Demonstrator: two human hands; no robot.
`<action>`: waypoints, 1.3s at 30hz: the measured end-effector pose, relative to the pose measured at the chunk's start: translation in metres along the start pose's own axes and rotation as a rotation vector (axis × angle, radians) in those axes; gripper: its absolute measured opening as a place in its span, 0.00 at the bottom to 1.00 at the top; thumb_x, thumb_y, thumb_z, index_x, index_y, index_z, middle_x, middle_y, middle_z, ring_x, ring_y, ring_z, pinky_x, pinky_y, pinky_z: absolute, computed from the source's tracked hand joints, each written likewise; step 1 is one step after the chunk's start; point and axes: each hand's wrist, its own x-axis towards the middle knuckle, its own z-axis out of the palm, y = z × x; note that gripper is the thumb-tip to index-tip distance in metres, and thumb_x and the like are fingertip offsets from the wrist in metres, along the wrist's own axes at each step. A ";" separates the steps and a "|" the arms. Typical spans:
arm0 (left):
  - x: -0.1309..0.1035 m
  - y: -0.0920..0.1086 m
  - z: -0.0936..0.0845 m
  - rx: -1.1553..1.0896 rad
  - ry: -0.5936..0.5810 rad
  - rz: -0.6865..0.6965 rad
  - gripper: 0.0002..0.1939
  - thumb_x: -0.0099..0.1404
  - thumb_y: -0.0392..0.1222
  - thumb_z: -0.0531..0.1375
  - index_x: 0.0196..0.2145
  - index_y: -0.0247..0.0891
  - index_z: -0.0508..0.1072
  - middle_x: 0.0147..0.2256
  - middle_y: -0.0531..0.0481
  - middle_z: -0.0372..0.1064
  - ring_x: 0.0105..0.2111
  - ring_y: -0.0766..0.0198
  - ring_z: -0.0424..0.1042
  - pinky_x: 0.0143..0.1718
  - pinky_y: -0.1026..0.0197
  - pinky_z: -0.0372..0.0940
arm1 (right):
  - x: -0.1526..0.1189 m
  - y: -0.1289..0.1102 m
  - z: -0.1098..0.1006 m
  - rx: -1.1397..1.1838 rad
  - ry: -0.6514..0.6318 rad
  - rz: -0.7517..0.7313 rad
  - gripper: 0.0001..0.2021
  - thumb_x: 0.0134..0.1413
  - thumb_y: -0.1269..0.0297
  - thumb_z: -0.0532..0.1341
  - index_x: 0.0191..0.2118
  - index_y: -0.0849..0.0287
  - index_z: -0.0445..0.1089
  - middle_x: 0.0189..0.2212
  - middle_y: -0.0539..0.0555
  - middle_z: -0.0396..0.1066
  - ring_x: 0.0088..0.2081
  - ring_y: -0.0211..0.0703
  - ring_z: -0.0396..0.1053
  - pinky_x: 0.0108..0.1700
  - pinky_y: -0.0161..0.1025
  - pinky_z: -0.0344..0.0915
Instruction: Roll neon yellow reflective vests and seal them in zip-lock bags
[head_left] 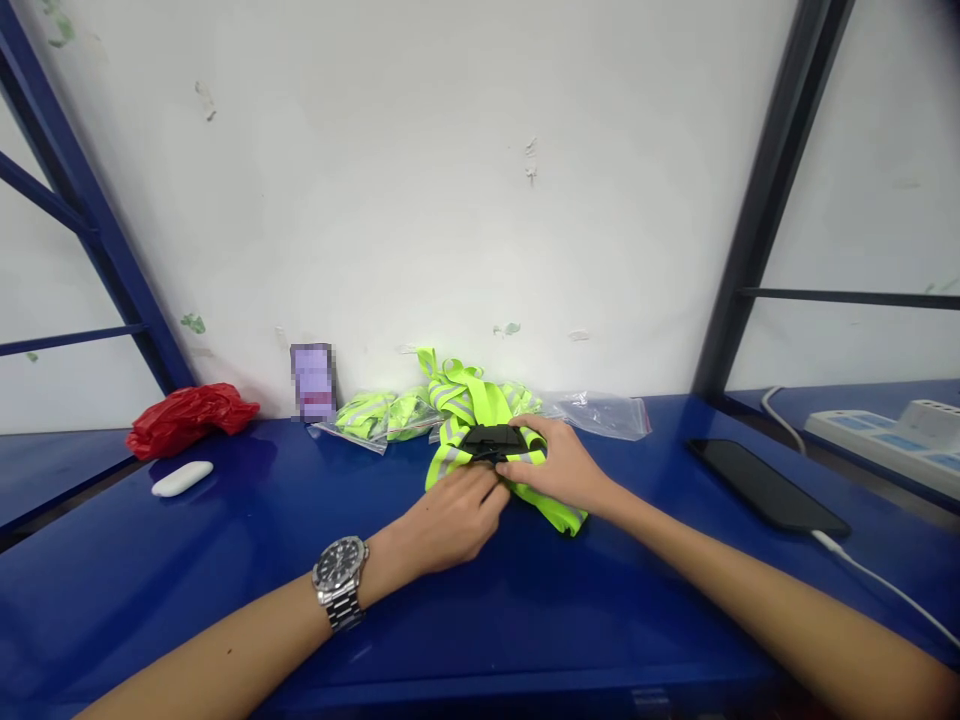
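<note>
A black plastic buckle [491, 440] sits in the middle of a bundle of neon yellow reflective straps [491, 400] with grey stripes. My right hand [559, 465] grips the buckle from its right side, thumb at the lower edge and index finger at the upper one. My left hand [461, 510], with a steel watch on its wrist, is closed at the lower edge of the buckle. Its fingertips are partly hidden there, so the exact pinch is hard to see. One strap end hangs down onto the blue table below my right hand.
Clear bags with folded yellow straps [367, 415] lie along the wall, beside a flat clear bag [600, 412]. A red plastic bag [191, 415], a white case [182, 478] and an upright phone [313, 382] are leftward. Rightward lie a cabled black phone [765, 485] and a power strip [885, 445].
</note>
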 end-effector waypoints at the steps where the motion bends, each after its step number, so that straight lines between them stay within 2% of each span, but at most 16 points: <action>1: -0.001 -0.004 0.004 0.017 -0.036 -0.068 0.10 0.66 0.31 0.47 0.40 0.32 0.66 0.36 0.40 0.69 0.36 0.54 0.71 0.37 0.53 0.69 | 0.000 0.000 0.000 0.014 0.003 0.000 0.18 0.39 0.60 0.66 0.40 0.60 0.72 0.33 0.53 0.75 0.36 0.48 0.71 0.39 0.41 0.65; 5: -0.007 -0.012 0.013 -0.030 -0.078 -0.339 0.11 0.69 0.35 0.45 0.40 0.34 0.66 0.32 0.41 0.69 0.31 0.53 0.72 0.32 0.52 0.69 | -0.001 -0.001 0.001 0.034 -0.014 0.015 0.19 0.38 0.60 0.67 0.40 0.62 0.72 0.35 0.54 0.75 0.37 0.49 0.71 0.39 0.41 0.65; 8: -0.006 -0.012 0.012 -0.283 -0.026 -0.513 0.09 0.68 0.40 0.49 0.40 0.35 0.66 0.34 0.41 0.71 0.34 0.51 0.73 0.35 0.50 0.69 | -0.002 -0.002 0.002 0.035 -0.037 0.014 0.17 0.39 0.60 0.66 0.38 0.61 0.73 0.35 0.53 0.75 0.37 0.48 0.71 0.37 0.39 0.65; 10: -0.002 -0.014 0.009 -0.603 0.017 -0.579 0.09 0.65 0.41 0.54 0.42 0.37 0.67 0.38 0.42 0.72 0.39 0.51 0.73 0.40 0.48 0.69 | -0.002 -0.002 0.001 0.030 -0.042 0.009 0.17 0.39 0.60 0.66 0.38 0.61 0.73 0.35 0.53 0.75 0.37 0.48 0.71 0.37 0.38 0.65; 14: 0.003 -0.022 -0.001 -1.538 0.170 -0.711 0.17 0.60 0.43 0.61 0.48 0.38 0.69 0.47 0.44 0.71 0.48 0.54 0.70 0.53 0.50 0.64 | -0.003 0.000 -0.003 0.014 -0.046 0.003 0.18 0.40 0.59 0.66 0.39 0.62 0.72 0.33 0.53 0.74 0.34 0.46 0.69 0.36 0.38 0.63; 17: 0.005 -0.026 -0.006 -2.015 0.382 -0.879 0.17 0.62 0.49 0.60 0.45 0.35 0.71 0.45 0.42 0.72 0.46 0.56 0.71 0.48 0.54 0.67 | -0.004 -0.003 -0.004 -0.011 -0.084 -0.036 0.16 0.41 0.59 0.65 0.38 0.62 0.71 0.30 0.51 0.72 0.31 0.43 0.67 0.34 0.37 0.62; 20: 0.008 -0.024 -0.007 -2.043 0.564 -1.035 0.16 0.60 0.46 0.63 0.42 0.34 0.72 0.37 0.45 0.73 0.34 0.61 0.73 0.30 0.62 0.69 | -0.007 -0.005 -0.002 -0.060 -0.132 -0.118 0.15 0.43 0.60 0.64 0.38 0.61 0.70 0.30 0.52 0.72 0.31 0.43 0.67 0.35 0.38 0.63; 22: 0.011 -0.020 -0.007 -1.950 0.674 -1.123 0.15 0.57 0.39 0.65 0.42 0.34 0.72 0.34 0.48 0.73 0.28 0.65 0.71 0.23 0.66 0.66 | -0.009 -0.006 0.002 -0.156 -0.084 -0.186 0.19 0.43 0.59 0.65 0.42 0.62 0.69 0.35 0.56 0.71 0.36 0.48 0.68 0.40 0.44 0.65; 24: 0.014 -0.018 -0.006 -1.893 0.756 -1.181 0.17 0.56 0.32 0.65 0.44 0.34 0.71 0.36 0.48 0.73 0.27 0.67 0.71 0.23 0.66 0.67 | -0.013 -0.008 0.006 -0.257 0.037 -0.288 0.26 0.43 0.58 0.66 0.49 0.63 0.67 0.44 0.64 0.69 0.46 0.57 0.65 0.47 0.52 0.64; 26: 0.016 -0.018 -0.006 -1.878 0.794 -1.235 0.17 0.56 0.29 0.62 0.45 0.34 0.71 0.38 0.46 0.73 0.29 0.66 0.72 0.27 0.66 0.69 | -0.020 -0.014 0.012 -0.257 0.105 -0.466 0.26 0.47 0.61 0.64 0.54 0.64 0.64 0.49 0.67 0.65 0.52 0.59 0.61 0.52 0.55 0.61; 27: 0.016 -0.018 -0.006 -1.876 0.807 -1.262 0.15 0.57 0.29 0.61 0.44 0.33 0.72 0.38 0.46 0.74 0.29 0.66 0.73 0.28 0.65 0.70 | -0.024 -0.018 0.015 -0.203 0.069 -0.572 0.23 0.50 0.64 0.61 0.53 0.63 0.64 0.48 0.66 0.66 0.52 0.56 0.62 0.53 0.53 0.61; 29: 0.016 -0.019 -0.008 -1.873 0.838 -1.296 0.13 0.59 0.28 0.59 0.43 0.32 0.72 0.37 0.45 0.74 0.29 0.66 0.73 0.30 0.65 0.71 | -0.033 -0.027 0.023 -0.040 -0.140 -0.704 0.17 0.55 0.67 0.58 0.51 0.61 0.66 0.44 0.61 0.70 0.49 0.48 0.66 0.52 0.44 0.64; 31: 0.016 -0.020 -0.010 -1.879 0.862 -1.292 0.12 0.59 0.28 0.58 0.41 0.31 0.72 0.38 0.45 0.74 0.29 0.66 0.73 0.30 0.65 0.72 | -0.038 -0.034 0.030 0.096 -0.387 -0.594 0.19 0.57 0.62 0.58 0.53 0.61 0.65 0.46 0.60 0.70 0.49 0.47 0.68 0.52 0.41 0.65; 33: 0.016 -0.020 -0.014 -1.892 0.854 -1.267 0.10 0.59 0.28 0.59 0.40 0.30 0.73 0.40 0.45 0.74 0.29 0.66 0.73 0.30 0.65 0.72 | -0.038 -0.035 0.035 0.204 -0.473 -0.371 0.27 0.56 0.56 0.60 0.59 0.61 0.60 0.52 0.62 0.67 0.52 0.50 0.66 0.54 0.44 0.63; 35: 0.015 -0.018 -0.016 -1.906 0.824 -1.245 0.10 0.58 0.28 0.59 0.39 0.30 0.73 0.40 0.45 0.73 0.29 0.66 0.74 0.30 0.65 0.72 | -0.031 -0.028 0.038 0.355 -0.386 -0.167 0.29 0.55 0.53 0.61 0.60 0.58 0.58 0.55 0.60 0.66 0.55 0.52 0.64 0.57 0.48 0.60; 39: 0.012 -0.013 -0.011 -1.857 0.723 -1.264 0.11 0.56 0.29 0.60 0.39 0.30 0.72 0.38 0.44 0.74 0.32 0.61 0.75 0.32 0.60 0.73 | -0.013 -0.008 0.040 0.846 0.009 0.184 0.20 0.55 0.53 0.60 0.52 0.53 0.68 0.49 0.53 0.72 0.56 0.50 0.63 0.60 0.49 0.57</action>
